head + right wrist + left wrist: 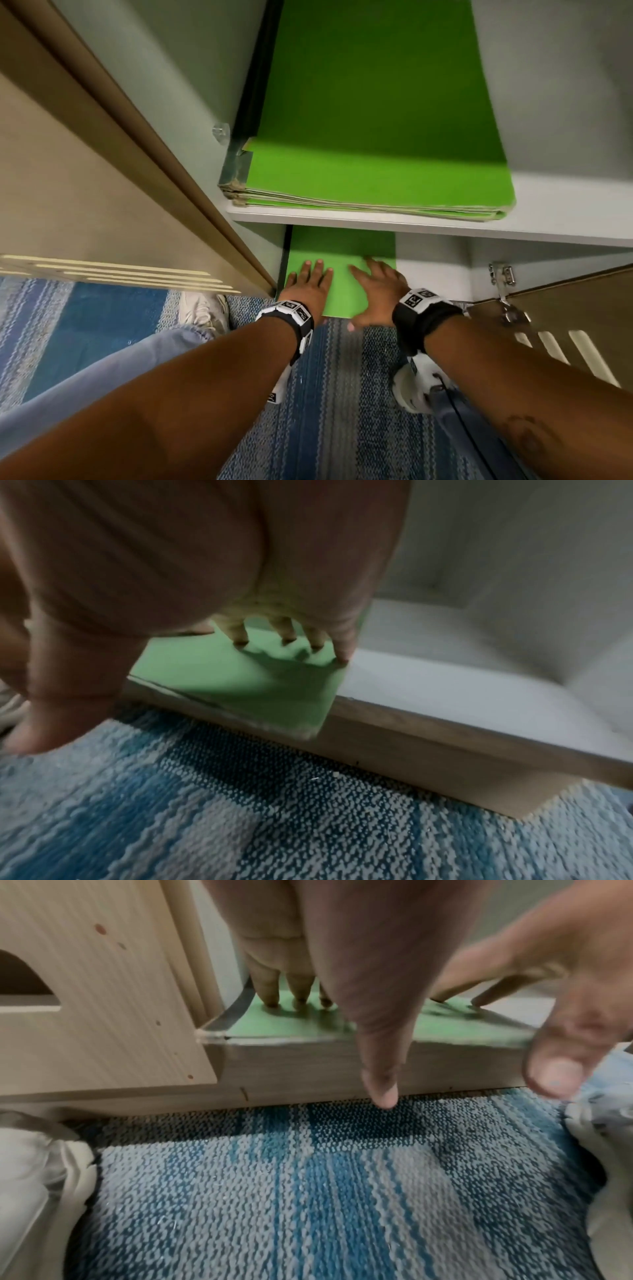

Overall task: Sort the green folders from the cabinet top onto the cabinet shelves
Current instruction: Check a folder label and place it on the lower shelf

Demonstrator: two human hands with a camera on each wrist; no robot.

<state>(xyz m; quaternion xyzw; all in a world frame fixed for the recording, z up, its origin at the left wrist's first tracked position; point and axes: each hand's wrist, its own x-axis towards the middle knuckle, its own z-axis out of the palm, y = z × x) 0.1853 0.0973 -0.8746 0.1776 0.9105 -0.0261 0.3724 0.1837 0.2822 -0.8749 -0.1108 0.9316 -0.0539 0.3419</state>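
Note:
One green folder (342, 246) lies flat on the bottom shelf (435, 270) of the cabinet, against its left wall. Its near edge juts a little past the shelf front. My left hand (308, 284) presses down on the folder's left part with spread fingertips (270, 999). My right hand (373, 281) presses on its right part, its fingertips (240, 639) near the folder's right edge (329, 691). Neither hand curls round the folder. On the shelf above, a stack of green folders (376, 137) lies flat.
The cabinet doors stand open, one at the left (102, 171) and one at the right (565, 308) on a metal hinge (503, 274). Blue striped carpet (325, 394) covers the floor. My white shoes (202, 308) (418, 383) are close to the cabinet base (308, 1069).

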